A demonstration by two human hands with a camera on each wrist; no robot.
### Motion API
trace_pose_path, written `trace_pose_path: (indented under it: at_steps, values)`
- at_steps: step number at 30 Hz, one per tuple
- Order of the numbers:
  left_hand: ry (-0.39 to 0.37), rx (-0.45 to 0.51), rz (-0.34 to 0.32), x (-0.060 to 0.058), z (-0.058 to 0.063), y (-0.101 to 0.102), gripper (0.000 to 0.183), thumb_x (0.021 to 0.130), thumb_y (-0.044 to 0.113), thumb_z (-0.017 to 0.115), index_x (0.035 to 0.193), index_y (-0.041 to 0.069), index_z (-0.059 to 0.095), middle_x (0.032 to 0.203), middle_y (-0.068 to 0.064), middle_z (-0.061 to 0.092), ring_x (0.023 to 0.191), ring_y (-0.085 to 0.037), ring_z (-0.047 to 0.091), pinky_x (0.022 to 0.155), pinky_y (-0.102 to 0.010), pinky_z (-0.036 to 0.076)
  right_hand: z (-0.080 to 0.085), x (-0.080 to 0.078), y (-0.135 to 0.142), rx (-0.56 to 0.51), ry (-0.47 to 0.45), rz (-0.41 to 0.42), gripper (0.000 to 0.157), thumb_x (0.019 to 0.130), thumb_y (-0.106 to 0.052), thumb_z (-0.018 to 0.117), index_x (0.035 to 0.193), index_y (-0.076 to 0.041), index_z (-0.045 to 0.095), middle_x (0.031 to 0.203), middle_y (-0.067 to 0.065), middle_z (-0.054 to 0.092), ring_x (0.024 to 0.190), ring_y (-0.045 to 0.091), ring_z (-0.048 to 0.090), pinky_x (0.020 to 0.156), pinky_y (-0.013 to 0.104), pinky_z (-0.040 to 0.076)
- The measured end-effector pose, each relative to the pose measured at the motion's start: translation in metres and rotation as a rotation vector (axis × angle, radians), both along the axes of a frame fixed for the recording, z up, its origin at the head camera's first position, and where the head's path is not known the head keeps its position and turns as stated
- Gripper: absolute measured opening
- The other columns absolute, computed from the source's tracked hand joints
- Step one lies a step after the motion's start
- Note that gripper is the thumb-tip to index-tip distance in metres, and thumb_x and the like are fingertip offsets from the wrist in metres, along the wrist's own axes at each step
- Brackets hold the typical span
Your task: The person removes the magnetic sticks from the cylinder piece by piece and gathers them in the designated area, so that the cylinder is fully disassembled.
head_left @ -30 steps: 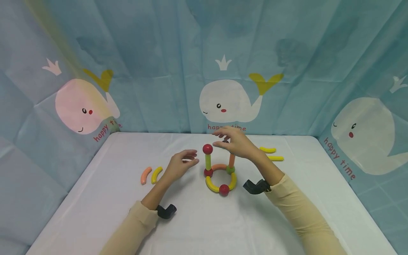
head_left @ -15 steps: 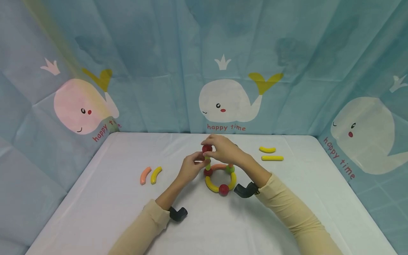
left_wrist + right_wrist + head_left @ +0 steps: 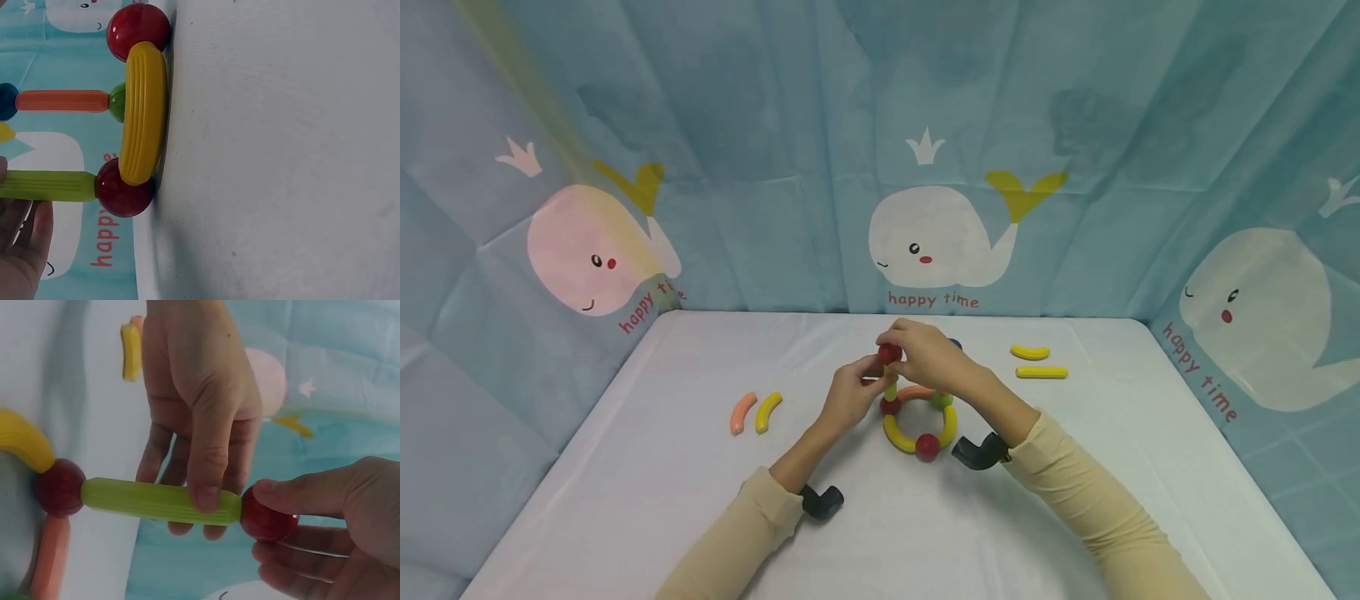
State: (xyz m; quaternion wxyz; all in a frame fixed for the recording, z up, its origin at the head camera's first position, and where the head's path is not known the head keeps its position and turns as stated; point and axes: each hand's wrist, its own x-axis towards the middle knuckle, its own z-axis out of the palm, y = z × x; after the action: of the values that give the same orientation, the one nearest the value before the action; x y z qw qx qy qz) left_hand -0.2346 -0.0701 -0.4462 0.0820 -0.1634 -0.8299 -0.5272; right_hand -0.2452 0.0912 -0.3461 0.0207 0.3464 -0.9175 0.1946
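Observation:
In the head view, a toy ring of curved sticks and balls sits mid-table. Its yellow curved stick (image 3: pixel 145 112) runs between a red ball (image 3: pixel 137 30) at the front and another red ball (image 3: pixel 60 487). From the latter rises a light green rod (image 3: pixel 150 499), which my left hand (image 3: pixel 850 398) pinches between thumb and fingers near its upper end. My right hand (image 3: pixel 928 357) grips the red top ball (image 3: pixel 265 515), which meets that end. An orange rod (image 3: pixel 62 100) stands on a green ball (image 3: pixel 117 103), with a blue ball (image 3: pixel 6 103) on top.
Left of the ring lie a curved orange stick (image 3: pixel 742 413) and a curved yellow stick (image 3: pixel 768 412). At the back right are another curved yellow stick (image 3: pixel 1030 352) and a straight yellow stick (image 3: pixel 1041 372). A blue curtain with whales (image 3: pixel 820 208) surrounds the white table (image 3: pixel 880 533).
Both hands came in to the green rod: the left moved right to take hold of it, the right moved left from the orange rod's top to the red ball. They have barely shifted since.

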Motion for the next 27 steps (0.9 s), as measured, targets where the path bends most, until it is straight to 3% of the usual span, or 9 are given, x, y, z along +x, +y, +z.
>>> trace_pose_path:
  at_steps: [15,21,24,27]
  values:
    - [0.062,-0.116,0.003,0.004,0.004,0.001,0.021,0.091,0.017,0.068,0.107,0.004,0.071,0.101,-0.009,0.075,0.096,-0.024,0.071,0.082,-0.035,0.059,-0.008,0.007,0.005,-0.048,0.209,0.083,0.025,0.082,-0.012,0.077,0.105,-0.006,0.07,0.097,0.004,0.066,0.085,0.016,0.06,0.075,0.026,0.055]
    - [0.05,-0.13,0.008,0.004,0.006,0.002,0.022,0.09,0.015,0.069,0.11,0.005,0.071,0.099,-0.008,0.075,0.096,-0.023,0.071,0.084,-0.034,0.059,0.017,0.019,0.008,-0.206,0.418,0.158,0.031,0.079,-0.009,0.079,0.107,-0.004,0.067,0.101,0.009,0.065,0.087,0.019,0.063,0.076,0.027,0.058]
    - [0.036,-0.133,0.011,0.004,0.007,0.002,0.026,0.09,0.016,0.07,0.113,0.004,0.07,0.102,-0.009,0.074,0.099,-0.023,0.07,0.085,-0.034,0.058,0.034,0.022,0.016,-0.291,0.436,0.148,0.034,0.079,-0.009,0.08,0.11,-0.002,0.067,0.104,0.012,0.065,0.09,0.021,0.066,0.078,0.031,0.059]
    - [0.033,-0.146,0.014,0.006,0.007,0.003,0.029,0.09,0.016,0.069,0.116,0.003,0.069,0.106,-0.01,0.074,0.101,-0.023,0.069,0.086,-0.034,0.058,0.043,0.018,0.029,-0.353,0.386,0.1,0.036,0.08,-0.008,0.079,0.113,0.001,0.067,0.107,0.014,0.066,0.091,0.023,0.066,0.079,0.034,0.059]
